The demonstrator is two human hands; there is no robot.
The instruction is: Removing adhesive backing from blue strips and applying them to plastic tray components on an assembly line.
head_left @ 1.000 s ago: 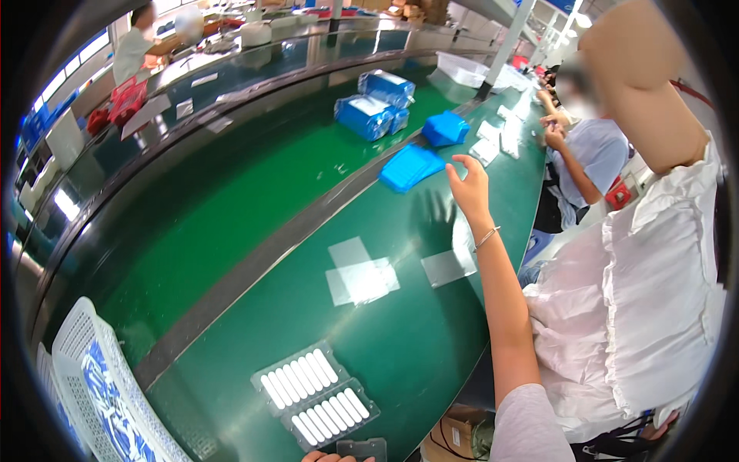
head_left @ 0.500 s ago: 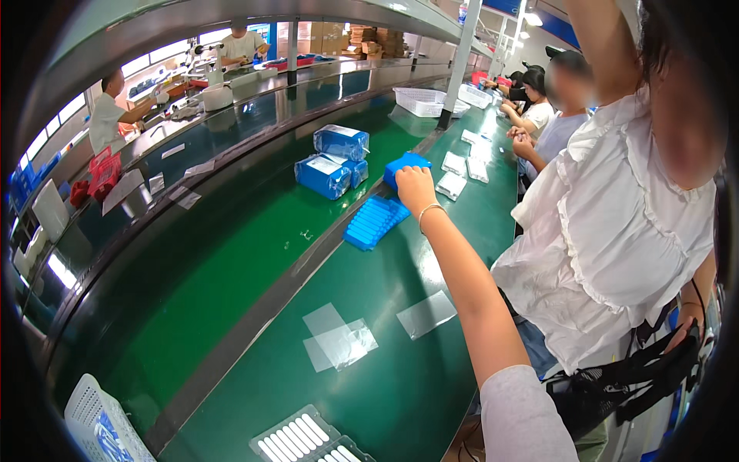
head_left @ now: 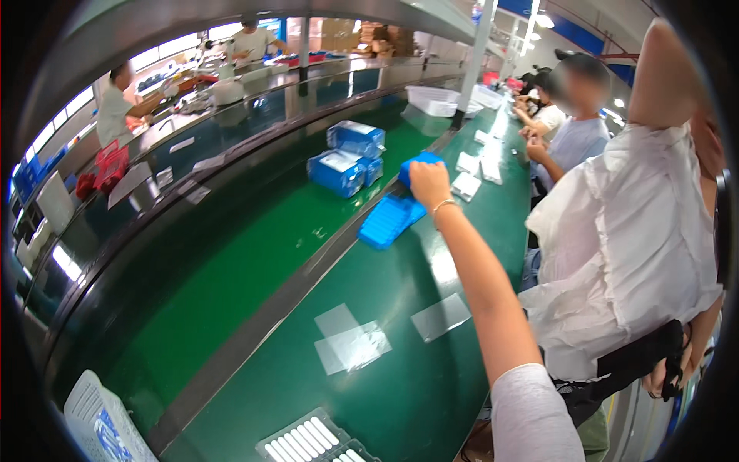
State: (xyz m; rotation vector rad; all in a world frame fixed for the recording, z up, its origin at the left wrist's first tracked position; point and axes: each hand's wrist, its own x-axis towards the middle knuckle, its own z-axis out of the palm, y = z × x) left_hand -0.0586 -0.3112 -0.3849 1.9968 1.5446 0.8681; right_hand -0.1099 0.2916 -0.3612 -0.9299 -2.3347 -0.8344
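My right hand (head_left: pixel 429 185), with a thin bracelet at the wrist, reaches far along the green table. Its fingers are curled over a dark blue plastic piece (head_left: pixel 414 163), whose near side the hand hides. Right beside it, overlapping blue ribbed plastic trays (head_left: pixel 387 221) lie at the edge of the belt. Left of the hand, several blue packs in clear wrap (head_left: pixel 337 173) are stacked on the belt. Beyond the hand to the right lie small white packs (head_left: pixel 466 186). My left hand is out of view.
Clear plastic sheets (head_left: pixel 352 346) lie on the near table (head_left: pixel 400 385). A grey case of white sticks (head_left: pixel 306 437) sits at the bottom, a white basket (head_left: pixel 96 416) at lower left. A person in a white blouse (head_left: pixel 616 254) stands close on the right, with more workers beyond.
The view has shifted slightly, so the scene sits further right. My right hand stays closed on the blue piece. The person in white has turned and moved a little to the right.
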